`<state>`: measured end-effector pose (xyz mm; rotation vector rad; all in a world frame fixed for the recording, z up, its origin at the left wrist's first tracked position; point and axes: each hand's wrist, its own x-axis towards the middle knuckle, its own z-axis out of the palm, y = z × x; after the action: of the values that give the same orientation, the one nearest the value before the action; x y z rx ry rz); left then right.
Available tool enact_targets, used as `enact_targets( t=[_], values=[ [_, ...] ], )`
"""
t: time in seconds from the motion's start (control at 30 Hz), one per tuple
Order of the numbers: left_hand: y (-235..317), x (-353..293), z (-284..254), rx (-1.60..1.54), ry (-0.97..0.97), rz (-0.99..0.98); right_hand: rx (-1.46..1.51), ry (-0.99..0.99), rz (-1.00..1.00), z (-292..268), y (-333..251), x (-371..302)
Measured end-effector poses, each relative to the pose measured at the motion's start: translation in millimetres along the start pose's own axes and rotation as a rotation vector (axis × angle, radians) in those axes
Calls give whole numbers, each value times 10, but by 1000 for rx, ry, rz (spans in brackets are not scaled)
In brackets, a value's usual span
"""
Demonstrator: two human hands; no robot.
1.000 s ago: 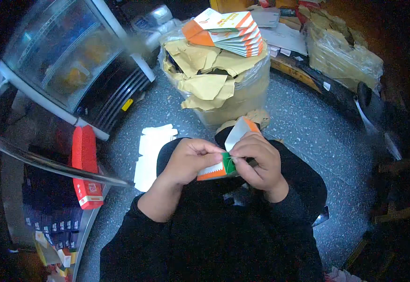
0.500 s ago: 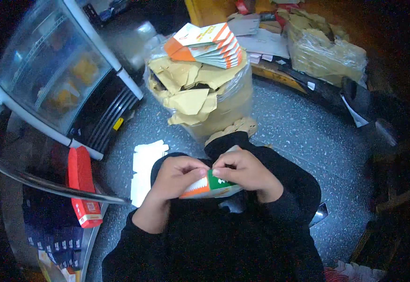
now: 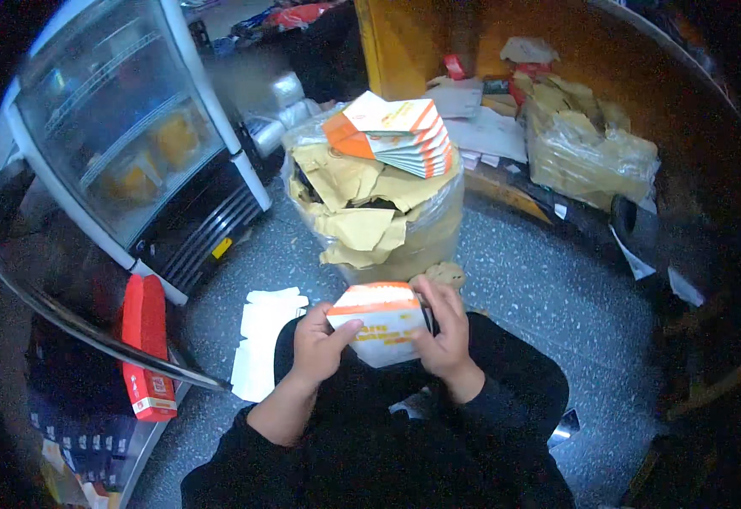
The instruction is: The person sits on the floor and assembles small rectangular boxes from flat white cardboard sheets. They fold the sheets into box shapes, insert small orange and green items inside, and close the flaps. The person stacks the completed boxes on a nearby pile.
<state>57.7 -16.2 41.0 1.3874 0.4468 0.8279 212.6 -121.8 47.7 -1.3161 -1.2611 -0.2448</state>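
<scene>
Both the left hand (image 3: 315, 343) and the right hand (image 3: 443, 335) grasp a white-and-orange carton (image 3: 379, 327) held over the person's lap, just in front of a paper-wrapped bundle (image 3: 387, 225) topped by a stack of flat cartons (image 3: 396, 131).

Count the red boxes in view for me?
1: a tall red box stands at the left, on the ledge below the glass-fronted cooler. Others may be hidden in the dark shelves beneath it.
</scene>
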Motion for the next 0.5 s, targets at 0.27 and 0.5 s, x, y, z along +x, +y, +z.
enact_targets(
  t=[0.27, 0.5],
  values=[
    [66, -87, -147, 398, -341, -45, 570, -290, 618, -34, -57, -88],
    [-195, -111, -457, 538, -547, -7, 466, -488, 538, 52, 6, -92]
  ],
)
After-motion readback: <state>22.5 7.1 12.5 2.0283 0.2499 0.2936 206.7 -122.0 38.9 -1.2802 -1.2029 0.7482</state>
